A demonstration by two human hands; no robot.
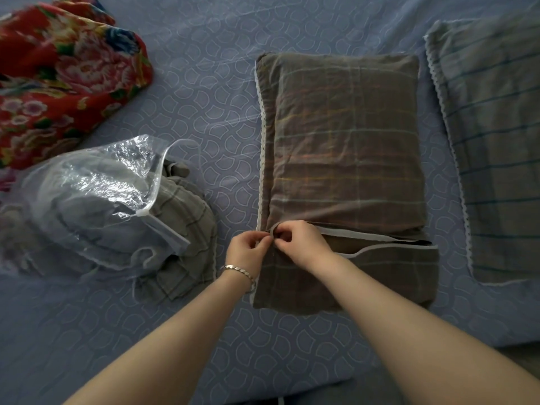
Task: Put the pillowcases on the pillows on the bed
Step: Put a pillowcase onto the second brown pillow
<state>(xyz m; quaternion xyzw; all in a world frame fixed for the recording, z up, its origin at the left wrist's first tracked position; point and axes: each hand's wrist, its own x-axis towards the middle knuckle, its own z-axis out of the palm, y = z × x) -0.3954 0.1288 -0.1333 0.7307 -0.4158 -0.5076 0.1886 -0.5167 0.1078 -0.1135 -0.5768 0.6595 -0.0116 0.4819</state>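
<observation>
Both hands are down at the near end of the pillow (344, 135), which lies lengthwise in the middle of the bed (204, 83), dressed in a brown checked pillowcase (350, 276). The left hand (248, 249), with a silver bracelet (238, 271) on its wrist, has its fingers curled and pinches the cloth at the left end of the case's opening. The right hand (301, 244) meets it there, fingertips also pinching that white-trimmed edge. Whether a zip tab sits between the fingers is too small to tell. To the right of the hands, the opening (380, 247) gapes across the pillow.

A second pillow (491, 141) in a grey-blue checked case lies just beside it on the right. On the left sit a clear plastic bag (96, 194) over crumpled grey cloth (184, 229), and farther back a red flowered blanket (58, 83).
</observation>
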